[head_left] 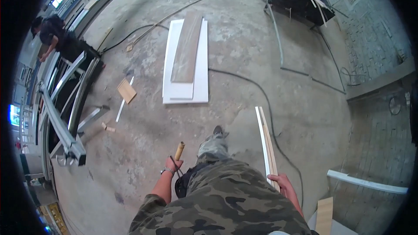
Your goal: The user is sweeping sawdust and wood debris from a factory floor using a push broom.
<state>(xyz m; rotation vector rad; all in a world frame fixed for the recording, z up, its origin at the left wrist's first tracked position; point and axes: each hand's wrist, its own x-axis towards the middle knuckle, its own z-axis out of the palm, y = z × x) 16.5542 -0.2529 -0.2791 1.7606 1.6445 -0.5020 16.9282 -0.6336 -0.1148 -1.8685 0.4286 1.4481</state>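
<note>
My left hand [173, 164] is closed around a short yellow-brown round stick [179, 149], which points up and forward. A dark cord or strap [176, 165] runs by the fingers, and a dark bag-like thing [182, 185] hangs beside my thigh. My right hand [283, 183] grips a bundle of long thin strips [267, 143], one white and the others wood-coloured, near its lower end. The bundle reaches forward over the floor at my right side. My fingers partly cover its near end.
White boards with a brown-grey board [186, 48] on top lie ahead. A black hose [261, 89] crosses the floor. A metal-framed machine [65, 130] stands left, near a bending person [61, 39]. A dark cart [296, 0] is far right; a white bar [365, 182] lies right.
</note>
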